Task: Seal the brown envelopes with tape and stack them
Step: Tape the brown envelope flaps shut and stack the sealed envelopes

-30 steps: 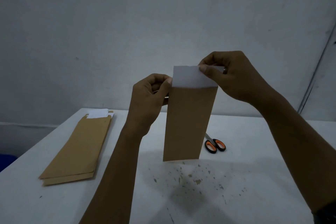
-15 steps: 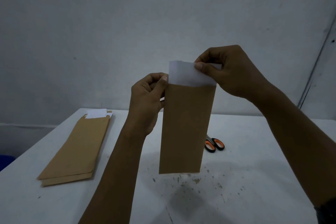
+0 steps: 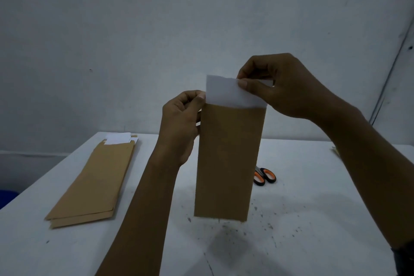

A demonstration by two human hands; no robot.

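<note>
A long brown envelope (image 3: 228,161) hangs upright above the white table (image 3: 313,219), its bottom edge close to the tabletop. A white sheet (image 3: 226,94) sticks out of its top. My left hand (image 3: 181,123) pinches the envelope's upper left edge. My right hand (image 3: 284,87) pinches the top right of the white sheet between thumb and fingers. A stack of brown envelopes (image 3: 94,184) lies flat at the left of the table, with white paper (image 3: 117,138) showing at its far end. No tape is in view.
Scissors with orange and black handles (image 3: 264,176) lie on the table behind the held envelope, partly hidden by it. Dark specks mark the tabletop in front. A small pale object (image 3: 335,151) peeks out behind my right forearm. A grey wall rises behind the table.
The envelope has sunk lower toward the tabletop and drifted slightly left. More of the white sheet now shows above its top edge. Both hands keep their grips.
</note>
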